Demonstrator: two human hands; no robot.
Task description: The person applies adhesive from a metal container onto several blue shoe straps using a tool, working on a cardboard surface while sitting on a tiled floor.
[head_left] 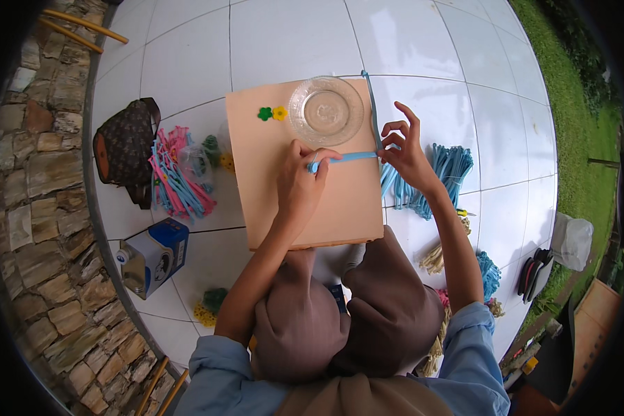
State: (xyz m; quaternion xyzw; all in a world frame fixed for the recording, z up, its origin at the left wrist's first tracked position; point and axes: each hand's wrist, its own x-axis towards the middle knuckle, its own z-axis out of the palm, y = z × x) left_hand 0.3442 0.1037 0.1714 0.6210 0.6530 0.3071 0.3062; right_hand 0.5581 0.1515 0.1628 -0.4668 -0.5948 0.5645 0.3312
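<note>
Tiled floor (pixel 291 41); glass dish (pixel 326 111) on board (pixel 263 187); blue strip (pixel 357 157) gripped by left hand (pixel 303 177), seemingly pinched by right hand (pixel 407 156).

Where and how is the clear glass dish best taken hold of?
Likely by its outer rim, from the far side: the clear glass dish is round and sits on the tan board, and the left hand crowds its near edge.

Room: space is left at the near right of the board (pixel 353 208) | Middle: blocked by the left grip (pixel 302 177) and the blue strip (pixel 357 157) | Far right: taken up by a glass plate (pixel 326 111) | Floor (pixel 423 97), right: partly blocked by blue bundles (pixel 451 173)
</note>
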